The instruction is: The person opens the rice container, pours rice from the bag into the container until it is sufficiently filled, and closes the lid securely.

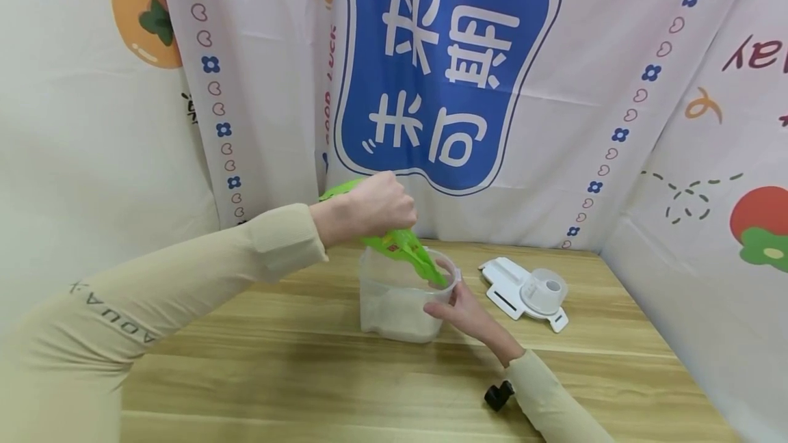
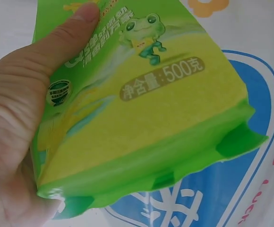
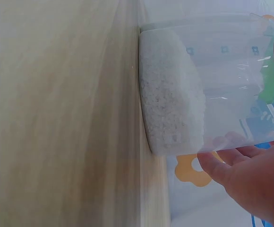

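My left hand (image 1: 377, 205) grips a green bag (image 1: 403, 246) and tilts it with its narrow end down inside the mouth of a clear plastic container (image 1: 377, 272). In the left wrist view, the thumb presses the front of the bag (image 2: 160, 111), which carries a cartoon frog and a 500克 mark. My right hand (image 1: 463, 307) holds the container's right side, fingers behind and thumb in front. White grains (image 3: 172, 101) fill the container's lower part, heaped at a slope in the right wrist view. The container stands upright on the table.
A white lid-like part (image 1: 506, 282) lies on the wooden table (image 1: 295, 374) right of the container, with a clear measuring cup (image 1: 544, 292) on it. A small black device (image 1: 498, 396) sits by the right cuff. Printed cloth (image 1: 554, 122) hangs close behind.
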`<action>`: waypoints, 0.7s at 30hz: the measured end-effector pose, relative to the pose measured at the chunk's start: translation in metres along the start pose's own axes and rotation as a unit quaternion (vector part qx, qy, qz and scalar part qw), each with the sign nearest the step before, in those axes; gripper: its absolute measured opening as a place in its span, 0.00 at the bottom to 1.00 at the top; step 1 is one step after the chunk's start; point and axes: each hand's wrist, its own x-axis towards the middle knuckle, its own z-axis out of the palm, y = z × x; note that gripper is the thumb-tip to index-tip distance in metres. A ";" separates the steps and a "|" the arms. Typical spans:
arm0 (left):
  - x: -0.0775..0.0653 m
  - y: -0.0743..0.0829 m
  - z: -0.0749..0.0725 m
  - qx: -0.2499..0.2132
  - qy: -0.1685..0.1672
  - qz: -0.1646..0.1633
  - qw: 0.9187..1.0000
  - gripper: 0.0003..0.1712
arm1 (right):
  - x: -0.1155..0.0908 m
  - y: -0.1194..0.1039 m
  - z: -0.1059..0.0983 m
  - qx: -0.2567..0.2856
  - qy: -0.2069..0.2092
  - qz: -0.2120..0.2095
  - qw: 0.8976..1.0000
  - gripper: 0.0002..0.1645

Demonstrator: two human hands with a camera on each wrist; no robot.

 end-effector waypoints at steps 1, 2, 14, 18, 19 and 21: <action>0.000 0.001 -0.001 0.004 0.000 0.000 1.000 0.02 | 0.000 0.000 0.000 0.001 0.000 0.001 1.000 0.52; 0.000 0.001 -0.002 0.008 0.000 0.000 1.000 0.02 | 0.000 0.000 0.000 0.002 0.000 0.000 1.000 0.52; -0.012 -0.009 -0.003 -0.078 -0.022 -0.038 0.996 0.17 | 0.000 0.001 -0.001 0.004 -0.002 0.012 1.000 0.47; -0.016 -0.013 0.004 -0.127 -0.036 -0.057 0.990 0.25 | -0.001 0.001 -0.001 -0.008 0.003 0.028 1.000 0.46; -0.017 -0.014 0.007 -0.140 -0.035 -0.060 0.988 0.26 | -0.002 0.000 -0.001 -0.011 0.005 0.030 0.999 0.46; -0.020 -0.015 0.012 -0.164 -0.028 -0.064 0.984 0.26 | -0.002 0.000 -0.001 -0.010 0.006 0.030 0.999 0.47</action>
